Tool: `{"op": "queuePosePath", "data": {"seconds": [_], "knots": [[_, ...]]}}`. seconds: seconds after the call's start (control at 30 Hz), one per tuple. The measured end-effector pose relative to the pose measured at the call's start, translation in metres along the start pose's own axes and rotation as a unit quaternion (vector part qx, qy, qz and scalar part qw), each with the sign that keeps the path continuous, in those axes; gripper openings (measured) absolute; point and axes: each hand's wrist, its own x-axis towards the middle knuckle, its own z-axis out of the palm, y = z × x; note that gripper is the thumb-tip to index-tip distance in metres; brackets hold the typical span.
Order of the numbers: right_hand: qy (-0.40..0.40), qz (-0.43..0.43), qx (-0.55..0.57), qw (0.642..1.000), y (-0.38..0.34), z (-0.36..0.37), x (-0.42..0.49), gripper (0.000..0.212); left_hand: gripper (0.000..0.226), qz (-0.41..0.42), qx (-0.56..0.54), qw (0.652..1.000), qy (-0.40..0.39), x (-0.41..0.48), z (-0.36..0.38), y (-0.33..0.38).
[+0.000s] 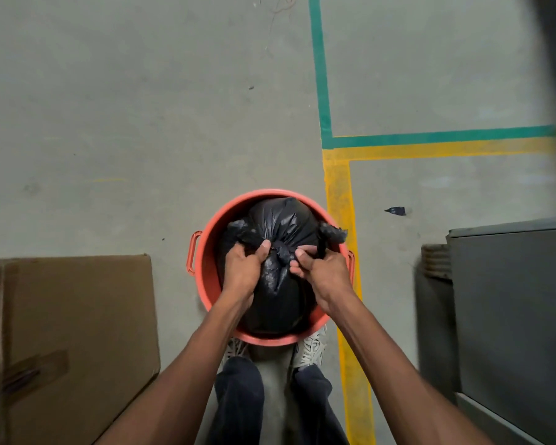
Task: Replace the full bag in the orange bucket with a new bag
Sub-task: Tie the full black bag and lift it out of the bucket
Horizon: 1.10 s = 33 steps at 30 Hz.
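Gripping the black bag [278,220] ends, left hand [243,268] and right hand [318,268].

Forearms [187,364] bare to the frame edge, both sides. I'm wearing dark navy trousers [238,399], loose, creased at the hems. Off-white sneakers [312,348], web-like pattern on the uppers, only partly in view.

Grey concrete floor [142,123], marked with a green line [318,59] and a yellow line [337,194]. Standing on it: an orange bucket [212,220] just beside the yellow line, a cardboard box [71,316] left of the bucket, a grey cabinet [511,300] well to the right. Lying between yellow line and cabinet, a small dark scrap [396,211].
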Motion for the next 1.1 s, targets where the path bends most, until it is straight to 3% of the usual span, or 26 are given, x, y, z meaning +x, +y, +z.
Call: {"op": "queuePosePath", "data": {"seconds": [0.1, 0.17, 0.4, 0.6, 0.7, 0.8, 1.1], "knots": [[0.07, 0.012, 0.067, 0.995, 0.007, 0.001, 0.01, 0.018, 0.019, -0.008, -0.083, 0.996, 0.009, -0.006, -0.003, -0.013], [0.105, 0.014, 0.051, 0.993, 0.01, -0.002, 0.017, 0.019, 0.024, -0.018, -0.088, 0.995, 0.039, -0.01, -0.005, -0.013], [0.141, 0.012, -0.097, 0.985, 0.003, -0.017, 0.027, 0.026, 0.023, 0.016, 0.031, 0.993, 0.114, -0.017, -0.003, -0.008], [0.041, -0.002, -0.072, 0.997, -0.013, -0.015, -0.001, 0.014, 0.016, 0.068, 0.093, 0.993, 0.01, -0.024, -0.016, 0.015], [0.015, -0.023, -0.043, 0.999, -0.023, -0.01, -0.028, 0.006, 0.018, 0.085, 0.074, 0.994, -0.001, -0.046, -0.015, 0.026], [-0.014, -0.042, 0.003, 0.999, -0.041, -0.001, -0.054, 0.012, 0.01, 0.097, 0.046, 0.994, 0.005, -0.073, -0.007, 0.043], [-0.145, -0.126, -0.171, 0.966, -0.131, -0.014, -0.18, 0.022, 0.01, 0.172, 0.025, 0.983, -0.052, -0.194, 0.005, 0.152]]}}
